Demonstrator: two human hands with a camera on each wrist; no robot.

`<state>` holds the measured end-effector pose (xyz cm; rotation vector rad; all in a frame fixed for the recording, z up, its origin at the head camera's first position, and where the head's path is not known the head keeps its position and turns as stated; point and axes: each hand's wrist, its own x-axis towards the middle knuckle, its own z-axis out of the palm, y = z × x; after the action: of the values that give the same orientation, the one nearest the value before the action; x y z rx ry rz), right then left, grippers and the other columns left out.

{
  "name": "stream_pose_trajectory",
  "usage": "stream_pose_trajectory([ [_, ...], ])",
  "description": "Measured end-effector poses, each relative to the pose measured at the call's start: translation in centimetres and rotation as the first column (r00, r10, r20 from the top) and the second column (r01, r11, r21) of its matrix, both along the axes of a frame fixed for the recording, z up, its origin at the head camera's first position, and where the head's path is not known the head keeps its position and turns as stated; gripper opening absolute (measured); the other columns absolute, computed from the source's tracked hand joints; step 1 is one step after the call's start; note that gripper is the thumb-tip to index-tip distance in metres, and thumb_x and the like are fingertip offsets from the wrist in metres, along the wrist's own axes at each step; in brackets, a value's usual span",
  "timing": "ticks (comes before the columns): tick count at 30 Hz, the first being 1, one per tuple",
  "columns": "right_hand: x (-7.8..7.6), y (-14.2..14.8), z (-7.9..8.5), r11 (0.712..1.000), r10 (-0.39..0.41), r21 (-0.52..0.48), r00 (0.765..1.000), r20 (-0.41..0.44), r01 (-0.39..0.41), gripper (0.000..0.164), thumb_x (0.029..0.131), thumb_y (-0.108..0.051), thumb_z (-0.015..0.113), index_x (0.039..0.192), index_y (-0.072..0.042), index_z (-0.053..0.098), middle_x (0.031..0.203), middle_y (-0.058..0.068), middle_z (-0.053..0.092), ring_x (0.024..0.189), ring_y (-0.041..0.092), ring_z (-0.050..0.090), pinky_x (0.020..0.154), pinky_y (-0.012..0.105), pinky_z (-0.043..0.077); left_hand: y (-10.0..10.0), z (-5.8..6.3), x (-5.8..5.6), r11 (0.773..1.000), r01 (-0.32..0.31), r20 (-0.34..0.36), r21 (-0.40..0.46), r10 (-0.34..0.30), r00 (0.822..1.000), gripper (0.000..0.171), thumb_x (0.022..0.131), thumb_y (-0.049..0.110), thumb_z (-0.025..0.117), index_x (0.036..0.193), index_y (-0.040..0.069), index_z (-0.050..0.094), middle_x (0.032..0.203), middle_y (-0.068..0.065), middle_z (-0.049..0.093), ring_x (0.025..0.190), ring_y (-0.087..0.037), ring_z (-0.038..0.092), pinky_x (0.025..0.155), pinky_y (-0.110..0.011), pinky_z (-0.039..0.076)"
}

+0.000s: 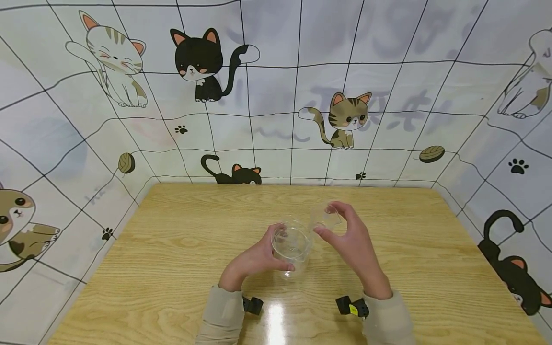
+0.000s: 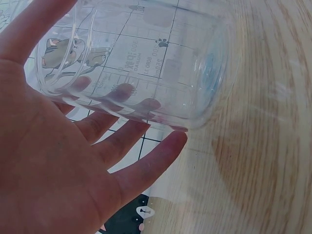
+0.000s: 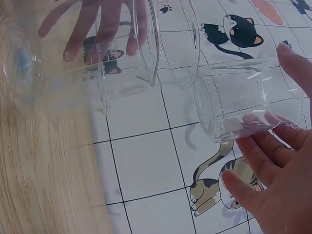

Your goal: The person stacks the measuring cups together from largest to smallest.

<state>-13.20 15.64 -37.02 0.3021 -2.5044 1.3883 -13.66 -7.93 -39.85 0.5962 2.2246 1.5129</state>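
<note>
We see the left hand (image 1: 258,255) with its fingers and thumb curled around the side of the big clear measuring beaker (image 1: 293,243). The right hand (image 1: 352,237) pinches the small clear beaker (image 3: 239,92) between its thumb and fingers, close to the big one's rim; we can't tell if they touch. Both look hard and stiff, and we guess they are slippery and could crack if bumped. The small one should feel light. We'd hold each by its side, thumb across from the fingers.
</note>
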Motion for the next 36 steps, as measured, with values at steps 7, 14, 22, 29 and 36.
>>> stream_pose_trajectory([
  [7,0.2,-0.5,0.3,1.000,0.012,0.018,1.000,-0.003,-0.012,0.065,0.073,-0.047,0.069,0.125,-0.019,0.043,0.115,-0.006,0.050,0.121,0.019,0.036,0.094,0.049,0.029,-0.1,-1.1,-0.5,1.000,0.007,-0.003,0.013,-0.007,1.000,0.095,0.068,0.019,0.079,0.137,0.011,0.014,0.132,-0.015,0.033,0.119,-0.030,0.035,0.092,-0.040,0.032],
  [14,0.4,-1.0,0.3,0.999,0.027,0.024,1.000,-0.005,-0.027,0.066,0.072,-0.048,0.069,0.125,-0.019,0.043,0.116,-0.007,0.050,0.120,0.019,0.037,0.094,0.049,0.030,-0.2,-3.1,-1.4,1.000,0.002,-0.017,0.000,-0.002,1.000,0.098,0.065,0.031,0.080,0.137,0.020,0.014,0.130,-0.008,0.035,0.117,-0.022,0.037,0.092,-0.038,0.032],
  [22,0.5,-1.6,0.2,0.999,0.046,0.026,0.999,-0.015,-0.046,0.068,0.070,-0.049,0.070,0.125,-0.019,0.043,0.116,-0.007,0.050,0.119,0.018,0.038,0.092,0.049,0.032,-0.2,-3.1,-1.3,1.000,0.001,-0.025,-0.016,-0.001,1.000,0.100,0.064,0.036,0.080,0.137,0.021,0.014,0.130,-0.007,0.036,0.115,-0.023,0.039,0.091,-0.038,0.034],
  [29,0.6,-2.0,0.0,0.998,0.059,0.019,0.998,-0.037,-0.059,0.066,0.071,-0.048,0.070,0.125,-0.021,0.043,0.116,-0.008,0.050,0.119,0.017,0.038,0.092,0.049,0.033,-0.1,-3.0,-1.3,1.000,0.005,-0.026,-0.003,-0.005,1.000,0.098,0.067,0.028,0.079,0.138,0.019,0.012,0.131,-0.008,0.034,0.116,-0.024,0.039,0.091,-0.040,0.034],
  [36,0.6,-2.4,-0.1,0.998,0.066,0.008,0.997,-0.047,-0.066,0.065,0.071,-0.047,0.070,0.124,-0.021,0.043,0.116,-0.008,0.049,0.120,0.016,0.038,0.093,0.048,0.032,-0.2,-3.1,-1.3,1.000,0.009,-0.035,-0.012,-0.010,0.999,0.099,0.066,0.034,0.079,0.138,0.019,0.013,0.129,-0.008,0.035,0.114,-0.024,0.040,0.090,-0.037,0.035],
])
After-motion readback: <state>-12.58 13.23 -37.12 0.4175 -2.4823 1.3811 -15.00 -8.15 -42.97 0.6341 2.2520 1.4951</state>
